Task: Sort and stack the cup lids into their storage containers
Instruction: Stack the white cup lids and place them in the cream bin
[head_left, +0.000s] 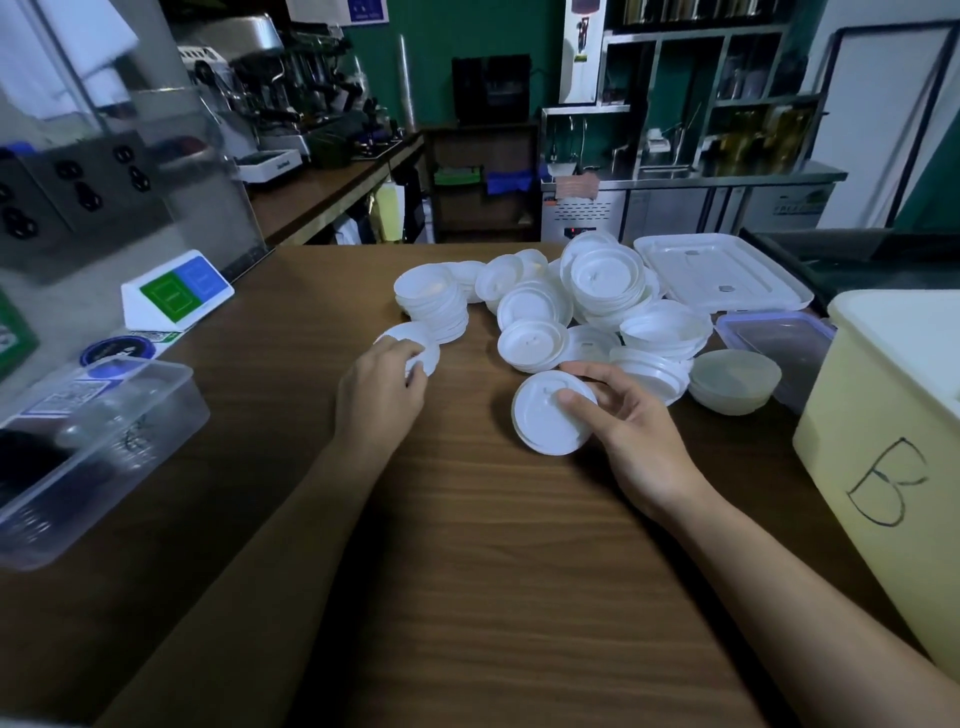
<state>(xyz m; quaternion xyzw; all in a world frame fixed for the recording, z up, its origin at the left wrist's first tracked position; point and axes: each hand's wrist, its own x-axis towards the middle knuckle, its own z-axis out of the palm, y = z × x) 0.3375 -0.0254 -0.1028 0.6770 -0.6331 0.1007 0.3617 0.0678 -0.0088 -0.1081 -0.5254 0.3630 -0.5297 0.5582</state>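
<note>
Two hands held white cup lids over a wooden counter (467, 545).
The left hand (382, 387) gripped one lid (415, 340) by its edge; the right hand (631, 431) pinched another lid (545, 415), thumb on top, probably comparing sizes. The loose pile (571, 306) lay just beyond, near the tub marked B (883, 441).

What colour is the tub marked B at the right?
Pale yellow; the tub has a dark handwritten B. It is seen best in the head view.

Head-worn view, down onto wooden counter (467, 545), close.

lid pile (571, 306) mid-table, tub (893, 467) right, clear container (104, 441) left
</note>
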